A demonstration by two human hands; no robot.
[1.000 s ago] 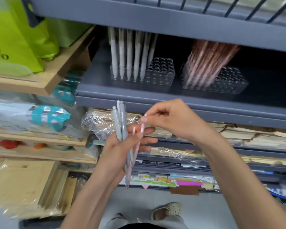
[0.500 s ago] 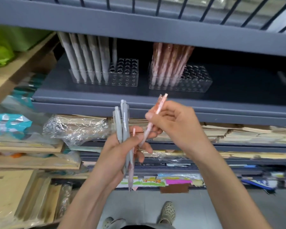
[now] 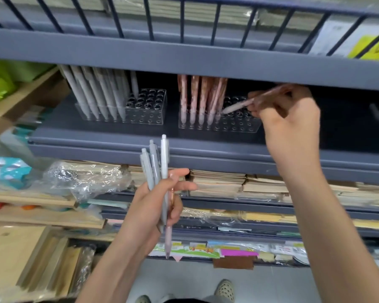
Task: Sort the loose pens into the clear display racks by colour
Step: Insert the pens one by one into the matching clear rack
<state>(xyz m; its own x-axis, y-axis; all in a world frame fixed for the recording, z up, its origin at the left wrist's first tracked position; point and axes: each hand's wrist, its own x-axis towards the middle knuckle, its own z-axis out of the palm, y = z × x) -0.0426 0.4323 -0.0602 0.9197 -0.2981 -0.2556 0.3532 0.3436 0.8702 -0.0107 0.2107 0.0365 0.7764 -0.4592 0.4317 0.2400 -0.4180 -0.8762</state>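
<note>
My left hand [image 3: 160, 202] grips a bunch of loose pens [image 3: 157, 169]: three grey ones pointing up and a pink one hanging below the fist. My right hand [image 3: 291, 125] reaches into the grey shelf and holds a single pink pen [image 3: 239, 106], tip pointing left and down over the clear rack of pink pens [image 3: 243, 125]. That rack's left rows are filled with pink pens, its right holes are empty. To its left stands a clear rack of grey pens [image 3: 144, 114], also filled on its left side only.
The grey shelf [image 3: 206, 149] has a low metal beam [image 3: 184, 60] right above the racks. Below are stacks of notebooks [image 3: 219, 182], plastic wrap [image 3: 83, 178] and sticky notes. Wooden shelves with green bags stand at the left. My feet show at the bottom.
My right hand pulled one pink pen out of the bunch and carried it up and to the right, over the pink rack. My left hand stayed, still gripping the other pens.
</note>
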